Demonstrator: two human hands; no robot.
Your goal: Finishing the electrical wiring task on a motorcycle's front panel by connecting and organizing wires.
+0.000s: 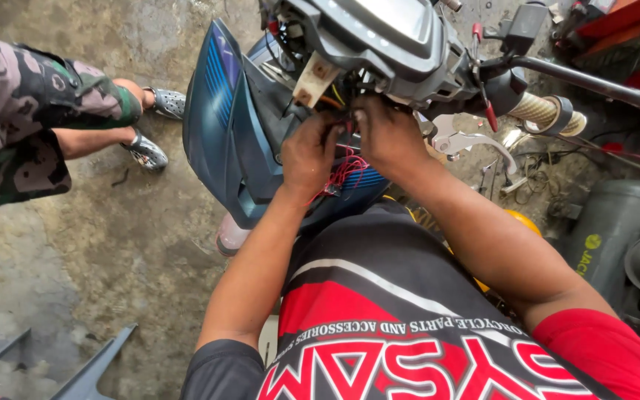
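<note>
I look down at the front of a motorcycle with a blue fairing panel and a grey instrument housing. My left hand and my right hand meet under the housing, both closed on a bundle of thin red wires that hangs between them. The fingertips are tucked among the wiring, partly hidden. The right handlebar grip and a silver brake lever stick out just beyond my right hand.
Another person crouches at the left in camouflage shorts and grey clogs on the concrete floor. A grey compressor tank stands at the right. Loose wires lie near it; dark metal parts lie bottom left.
</note>
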